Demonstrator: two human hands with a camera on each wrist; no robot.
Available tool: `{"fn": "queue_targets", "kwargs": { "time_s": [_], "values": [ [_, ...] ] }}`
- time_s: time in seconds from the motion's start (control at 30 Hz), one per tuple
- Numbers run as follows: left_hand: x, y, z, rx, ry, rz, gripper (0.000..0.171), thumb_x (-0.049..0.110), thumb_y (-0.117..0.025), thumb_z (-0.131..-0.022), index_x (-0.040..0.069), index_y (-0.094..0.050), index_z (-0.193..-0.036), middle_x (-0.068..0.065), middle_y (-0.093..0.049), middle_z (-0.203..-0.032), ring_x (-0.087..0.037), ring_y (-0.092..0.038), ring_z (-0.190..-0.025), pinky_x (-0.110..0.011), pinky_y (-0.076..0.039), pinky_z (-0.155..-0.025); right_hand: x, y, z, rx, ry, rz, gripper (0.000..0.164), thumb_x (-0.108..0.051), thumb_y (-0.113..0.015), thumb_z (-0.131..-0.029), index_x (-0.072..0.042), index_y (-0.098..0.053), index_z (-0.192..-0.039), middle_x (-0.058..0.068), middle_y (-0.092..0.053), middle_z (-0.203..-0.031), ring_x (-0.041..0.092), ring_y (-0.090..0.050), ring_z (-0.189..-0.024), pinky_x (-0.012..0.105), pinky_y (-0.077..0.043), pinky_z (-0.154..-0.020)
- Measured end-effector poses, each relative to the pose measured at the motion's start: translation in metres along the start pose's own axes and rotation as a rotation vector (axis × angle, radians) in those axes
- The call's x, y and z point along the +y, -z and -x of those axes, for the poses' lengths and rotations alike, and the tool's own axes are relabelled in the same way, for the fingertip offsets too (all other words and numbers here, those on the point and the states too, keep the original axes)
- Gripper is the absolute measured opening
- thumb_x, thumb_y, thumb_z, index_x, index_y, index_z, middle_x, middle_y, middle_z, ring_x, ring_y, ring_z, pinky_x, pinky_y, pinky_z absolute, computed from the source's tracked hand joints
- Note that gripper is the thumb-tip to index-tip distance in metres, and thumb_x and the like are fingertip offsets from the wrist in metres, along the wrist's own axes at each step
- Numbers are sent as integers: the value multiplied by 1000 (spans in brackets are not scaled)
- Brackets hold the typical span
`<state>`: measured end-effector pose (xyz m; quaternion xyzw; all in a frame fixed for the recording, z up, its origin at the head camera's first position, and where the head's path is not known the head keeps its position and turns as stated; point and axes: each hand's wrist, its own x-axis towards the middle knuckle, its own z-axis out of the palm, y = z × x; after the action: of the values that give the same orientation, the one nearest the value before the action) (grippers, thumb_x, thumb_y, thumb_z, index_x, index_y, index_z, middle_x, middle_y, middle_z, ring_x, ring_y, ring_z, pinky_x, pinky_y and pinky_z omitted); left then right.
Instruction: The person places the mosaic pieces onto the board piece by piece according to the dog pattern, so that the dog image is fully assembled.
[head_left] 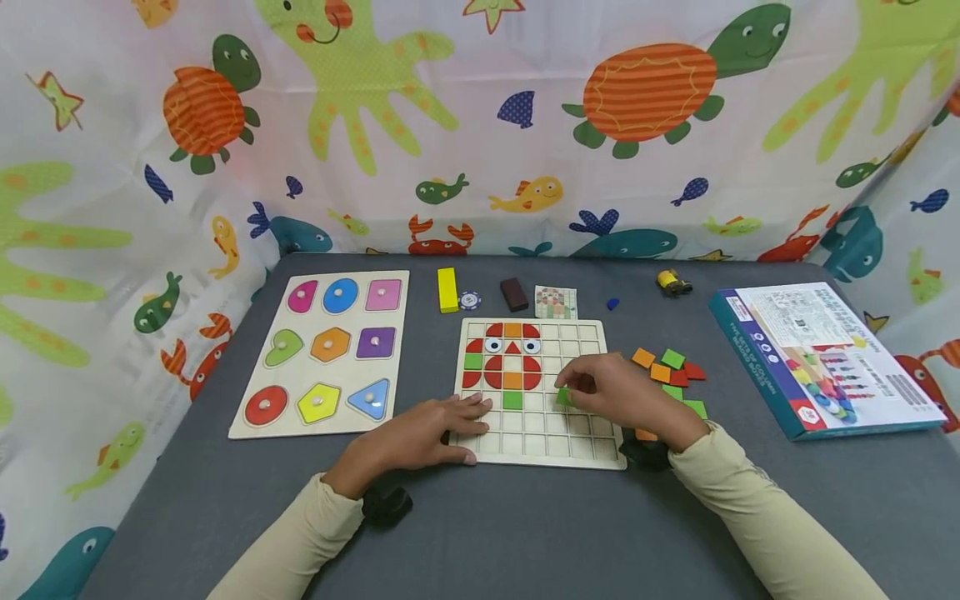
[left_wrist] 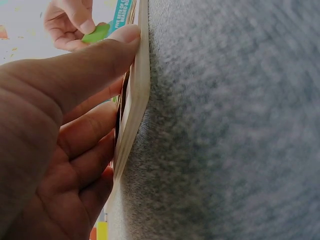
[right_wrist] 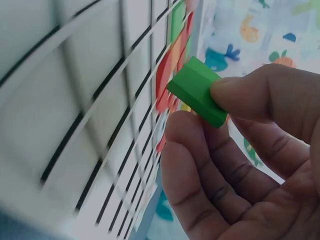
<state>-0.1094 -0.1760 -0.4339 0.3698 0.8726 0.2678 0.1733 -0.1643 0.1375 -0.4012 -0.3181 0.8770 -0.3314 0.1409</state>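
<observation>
A wooden grid board [head_left: 540,442] lies on the table with red, orange, green and eye-printed tiles set in its upper left cells. Between thumb and fingers, my right hand [head_left: 618,387] pinches a green square tile [right_wrist: 197,92], held just above the right part of the grid. My left hand [head_left: 431,433] rests on the board's lower left edge, its fingers extended over the surface and the thumb at the rim. One green tile [head_left: 512,401] sits in the grid below an orange one. Loose orange, green and red tiles [head_left: 660,372] lie right of the board, partly hidden by my right hand.
A shape puzzle board [head_left: 279,356] with knobbed pieces lies at left. Behind the grid are a yellow block [head_left: 447,290], a poker chip [head_left: 469,300], a dark brown block [head_left: 514,294], a pattern card [head_left: 556,302] and a small toy [head_left: 673,283]. A teal-edged box [head_left: 825,358] stands right.
</observation>
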Motion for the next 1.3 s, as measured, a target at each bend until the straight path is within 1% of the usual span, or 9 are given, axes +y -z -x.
{"fn": "queue_targets", "kwargs": {
  "time_s": [0.13, 0.23, 0.4, 0.5, 0.63, 0.73, 0.93, 1.17, 1.3],
  "values": [
    [-2, -1, 1, -7, 5, -5, 52, 30, -71, -90, 10, -58, -136, -2, -40, -151, -18, -27, -143, -42, -27, -112, -11, -12, -9, -50, 21, -44, 12, -4, -67, -89, -9, -73, -98, -3, -68, -87, 11, -57, -76, 29, -51, -69],
    [-2, -2, 1, -3, 6, -9, 52, 31, -71, -90, 11, -58, -136, -1, -40, -151, -17, -27, -143, -42, -27, -112, -17, -20, -15, -81, 68, -47, 13, -2, -68, -88, -9, -74, -95, -3, -69, -89, 9, -58, -77, 28, -51, -70],
    [-2, 0, 0, 3, 6, -8, 52, 31, -72, -90, 11, -58, -136, -2, -40, -151, -17, -27, -142, -41, -27, -112, -26, -30, -26, -80, 159, -37, 15, 2, -66, -86, -9, -74, -93, -4, -68, -86, 8, -55, -71, 27, -49, -65],
    [-2, 1, 1, 6, 4, -9, 52, 31, -72, -90, 11, -59, -136, -2, -41, -150, -17, -29, -142, -42, -27, -112, -30, -35, -31, -76, 187, -31, 15, 1, -66, -87, -8, -74, -95, -3, -67, -87, 9, -54, -71, 27, -48, -66],
    [-2, 1, 1, 12, -4, -6, 52, 31, -72, -89, 11, -59, -135, -2, -41, -150, -17, -30, -141, -42, -27, -112, -32, -41, -36, -94, 176, -34, 14, 0, -67, -88, -6, -74, -99, 0, -69, -91, 9, -55, -74, 27, -48, -68],
    [-3, 0, 0, 9, -12, -4, 52, 31, -72, -90, 11, -59, -135, -3, -41, -150, -17, -29, -142, -42, -27, -112, -32, -44, -38, -108, 149, -39, 15, -1, -67, -88, -6, -74, -100, -1, -69, -92, 9, -56, -74, 27, -48, -68],
    [-5, -2, -1, 7, -16, 8, 52, 31, -72, -89, 11, -58, -136, -2, -40, -150, -16, -28, -142, -41, -27, -112, -29, -46, -40, -115, 107, -14, 15, 1, -66, -87, -9, -75, -95, -1, -69, -91, 9, -57, -74, 28, -49, -68],
    [-4, -1, 1, 7, 5, 4, 53, 32, -72, -89, 12, -59, -136, 0, -42, -149, -15, -28, -142, -42, -26, -112, -28, -50, -42, -101, 114, 7, 15, -3, -70, -87, -8, -75, -100, -3, -67, -93, 13, -57, -81, 28, -49, -71],
    [-4, 0, 1, 3, 6, 7, 53, 33, -71, -89, 13, -58, -136, 1, -41, -150, -15, -27, -142, -43, -26, -112, -24, -44, -37, -73, 96, -7, 18, -3, -69, -87, -8, -74, -104, -3, -67, -94, 11, -57, -79, 28, -49, -70]
  ]
}}
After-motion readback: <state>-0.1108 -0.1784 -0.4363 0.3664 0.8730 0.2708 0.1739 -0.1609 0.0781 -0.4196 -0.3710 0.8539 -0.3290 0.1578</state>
